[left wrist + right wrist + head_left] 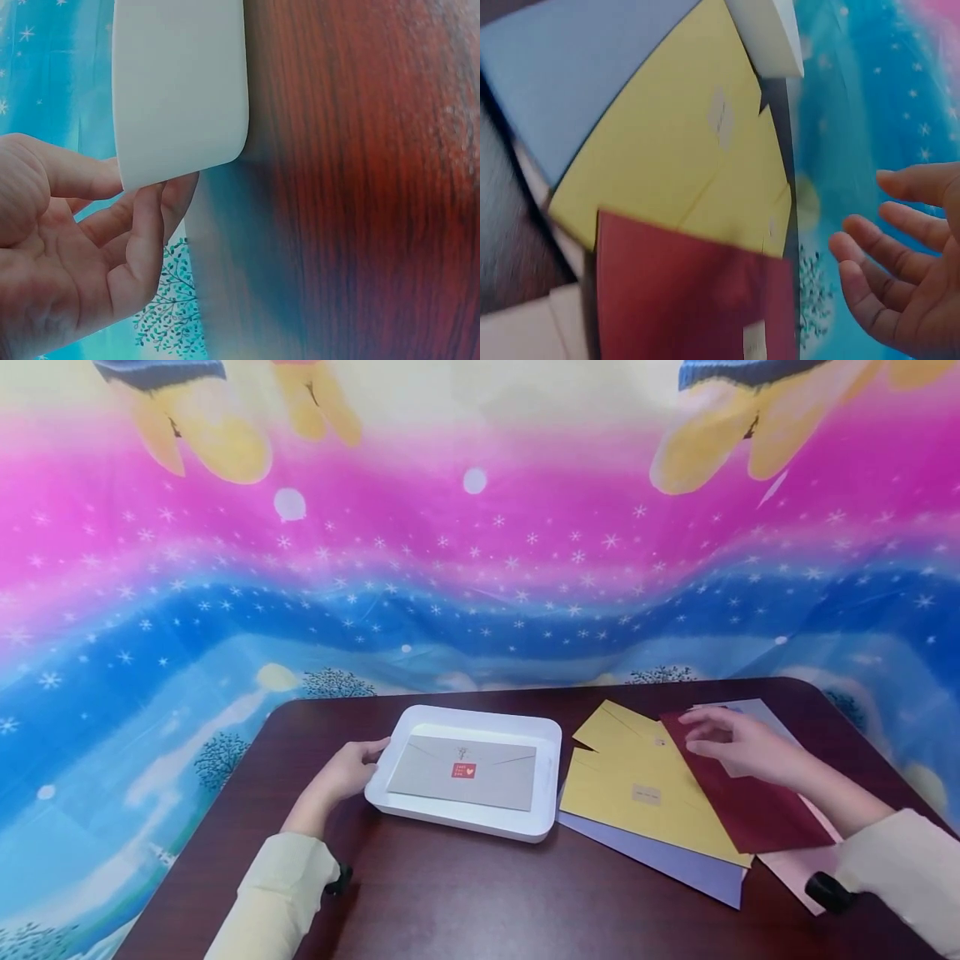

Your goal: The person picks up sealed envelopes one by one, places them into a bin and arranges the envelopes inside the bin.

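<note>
A white tray (551, 777) stands on the table with a grey envelope (427, 772) lying flat inside, sealed by a red heart sticker (464, 771). My left hand (351, 772) grips the tray's left end; in the left wrist view its thumb (90, 180) is at the rim and the fingers curl against the end wall. Above the loose envelopes hovers my right hand (742, 743), fingers loosely bent and holding nothing. Nearest beneath it is a dark red envelope (757, 806), overlapping yellow envelopes (637, 768).
A lavender envelope (667, 864) sticks out below the yellow ones. Pink paper (795, 868) and a pale envelope (765, 714) show from under the red one. Behind the dark wooden table (465, 893) hangs a colourful printed cloth (480, 568).
</note>
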`<state>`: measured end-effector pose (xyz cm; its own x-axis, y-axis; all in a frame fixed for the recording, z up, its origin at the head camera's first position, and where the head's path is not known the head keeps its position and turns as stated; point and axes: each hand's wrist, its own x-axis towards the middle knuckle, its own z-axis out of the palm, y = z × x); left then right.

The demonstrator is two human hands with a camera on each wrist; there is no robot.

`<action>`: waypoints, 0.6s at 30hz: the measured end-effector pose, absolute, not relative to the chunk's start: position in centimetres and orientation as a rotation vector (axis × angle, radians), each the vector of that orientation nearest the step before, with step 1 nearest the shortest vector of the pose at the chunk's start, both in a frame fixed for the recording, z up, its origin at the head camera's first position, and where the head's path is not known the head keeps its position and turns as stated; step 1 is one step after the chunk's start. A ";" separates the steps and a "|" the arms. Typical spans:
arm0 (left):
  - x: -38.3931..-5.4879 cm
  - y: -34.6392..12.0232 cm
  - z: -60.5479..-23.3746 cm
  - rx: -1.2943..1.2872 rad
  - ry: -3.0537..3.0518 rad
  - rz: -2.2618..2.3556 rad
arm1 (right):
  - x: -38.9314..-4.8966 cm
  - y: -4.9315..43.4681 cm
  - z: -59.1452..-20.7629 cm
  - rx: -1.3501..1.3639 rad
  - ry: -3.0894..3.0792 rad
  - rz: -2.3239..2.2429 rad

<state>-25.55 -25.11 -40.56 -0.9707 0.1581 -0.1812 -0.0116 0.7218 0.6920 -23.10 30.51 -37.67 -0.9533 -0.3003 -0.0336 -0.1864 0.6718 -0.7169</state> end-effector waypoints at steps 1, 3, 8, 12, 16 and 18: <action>-25.5 -25.1 -40.6 0.117 2.698 1.090 | -23.0 30.9 -37.7 -0.395 2.735 -1.118; -25.5 -25.1 -40.6 0.118 2.697 1.093 | -22.8 31.6 -37.9 -0.398 2.777 -1.014; -25.5 -25.2 -40.7 0.120 2.682 1.120 | -22.3 33.6 -38.6 -0.375 2.854 -0.792; -25.5 -25.2 -40.7 0.113 2.664 1.149 | -22.0 35.1 -39.0 -0.339 2.857 -0.729; -25.4 -25.1 -40.6 0.105 2.662 1.157 | -22.0 36.5 -39.3 -0.313 2.873 -0.632; -25.4 -25.0 -40.5 0.104 2.663 1.158 | -22.0 36.9 -39.6 -0.302 2.876 -0.569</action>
<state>-25.40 -25.04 -40.51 -0.9698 0.1580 -0.1860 -0.0283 0.6842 0.7288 -21.98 36.93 -39.63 -0.9604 -0.2355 -0.1491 -0.1609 0.9052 -0.3933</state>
